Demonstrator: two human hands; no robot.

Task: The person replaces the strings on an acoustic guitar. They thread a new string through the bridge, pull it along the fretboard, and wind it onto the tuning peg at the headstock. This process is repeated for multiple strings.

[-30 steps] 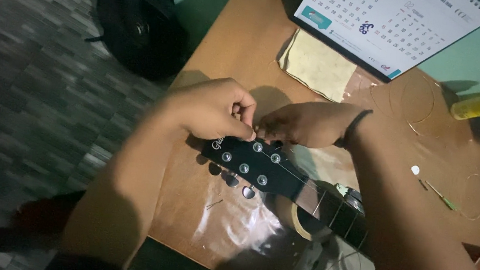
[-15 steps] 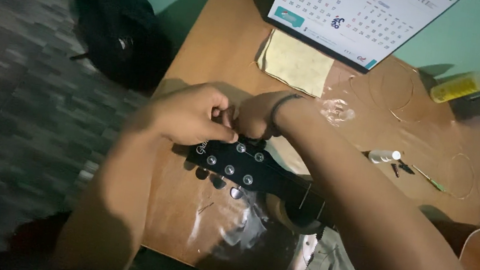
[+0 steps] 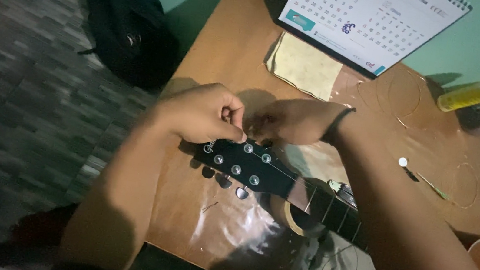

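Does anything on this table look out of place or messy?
Yes. Loose coiled strings lie scattered on the table beside the guitar headstock, and clear plastic wrap lies crumpled under it.

Both forearms are bare, without sleeves; a thin dark band circles the right hand (image 3: 293, 120) at the wrist.

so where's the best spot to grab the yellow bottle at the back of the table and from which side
Probably the middle of the yellow bottle's body, coming down from above with fingers across its width. It lies on its side near the wall, dark cap toward the right, so the round body is the widest bare part. Both the left hand and the right hand are at the guitar headstock, away from it.
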